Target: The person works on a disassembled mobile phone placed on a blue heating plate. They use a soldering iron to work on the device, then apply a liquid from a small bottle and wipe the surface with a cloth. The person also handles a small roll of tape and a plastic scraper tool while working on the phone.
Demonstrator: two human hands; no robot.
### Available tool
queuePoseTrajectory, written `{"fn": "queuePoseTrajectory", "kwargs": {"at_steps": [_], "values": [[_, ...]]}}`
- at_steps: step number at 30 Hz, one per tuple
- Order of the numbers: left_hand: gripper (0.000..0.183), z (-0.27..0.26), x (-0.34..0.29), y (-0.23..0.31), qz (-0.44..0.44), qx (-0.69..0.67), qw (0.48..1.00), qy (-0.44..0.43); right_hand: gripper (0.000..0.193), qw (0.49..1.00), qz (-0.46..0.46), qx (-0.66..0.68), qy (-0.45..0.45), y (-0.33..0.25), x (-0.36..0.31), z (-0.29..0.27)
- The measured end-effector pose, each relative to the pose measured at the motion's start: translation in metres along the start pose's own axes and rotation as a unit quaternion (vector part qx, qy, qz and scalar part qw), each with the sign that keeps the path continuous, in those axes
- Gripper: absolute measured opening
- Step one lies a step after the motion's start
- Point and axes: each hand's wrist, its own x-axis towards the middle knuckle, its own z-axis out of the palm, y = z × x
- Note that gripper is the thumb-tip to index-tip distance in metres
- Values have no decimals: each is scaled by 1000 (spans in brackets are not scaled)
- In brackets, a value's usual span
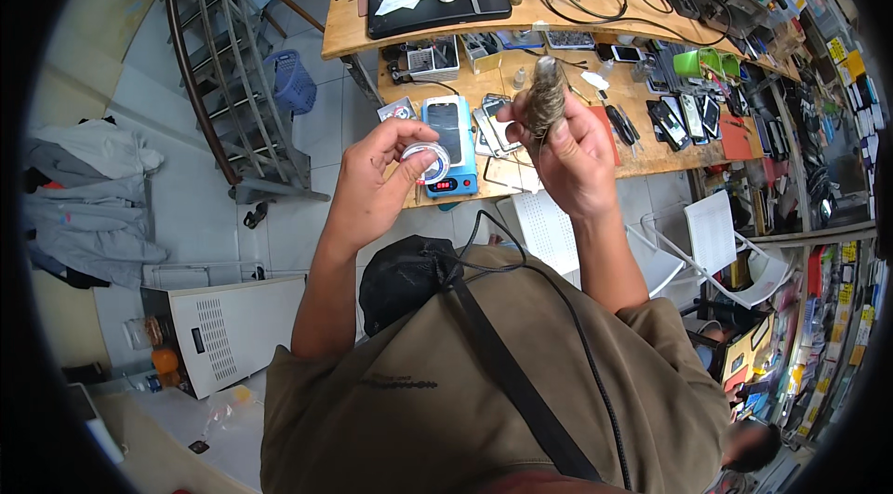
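Pinched between the thumb and fingers of my left hand (377,178) is a small round spool (426,162) with a pale rim and a bluish centre. My right hand (575,168) grips a brownish-grey spindle-shaped bundle (545,99), upright, with a pale rounded tip; it looks wound with thread or fine wire. Both hands are raised in front of the workbench. Below and beyond the left hand, a blue heating plate (465,180) with a lit red display carries a dark-screened phone (448,129). Between the hands lie a white-framed phone (498,126) and other flat parts.
Tweezers and dark-handled tools (623,126) lie right of my right hand, near several phones (688,117). A raised wooden shelf (344,6) holds a black mat, a solder spool and machines. White chairs (712,233) stand at right, a metal staircase (209,57) at left.
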Motion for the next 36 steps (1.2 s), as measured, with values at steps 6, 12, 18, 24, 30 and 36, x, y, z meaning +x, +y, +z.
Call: {"fn": "queuePoseTrajectory", "kwargs": {"at_steps": [6,12,18,24,30,36], "values": [[22,-5,4,-5,-28,-35,999,-9,68,998,9,38,-41,0,12,22],[22,0,-1,-1,-8,-40,999,-19,46,983,-2,175,-50,12,10,24],[24,-2,-2,17,53,212,973,-72,30,968,-9,-248,30,-1,12,19],[27,-2,-3,15,194,326,925,-22,28,867,-38,-497,-5,-4,14,19],[25,-8,-7,17,159,129,978,33,23,825,122,-497,-241,-11,-1,11],[19,9,-15,-16,53,73,994,-54,28,979,156,-129,3,-17,6,24]]}}
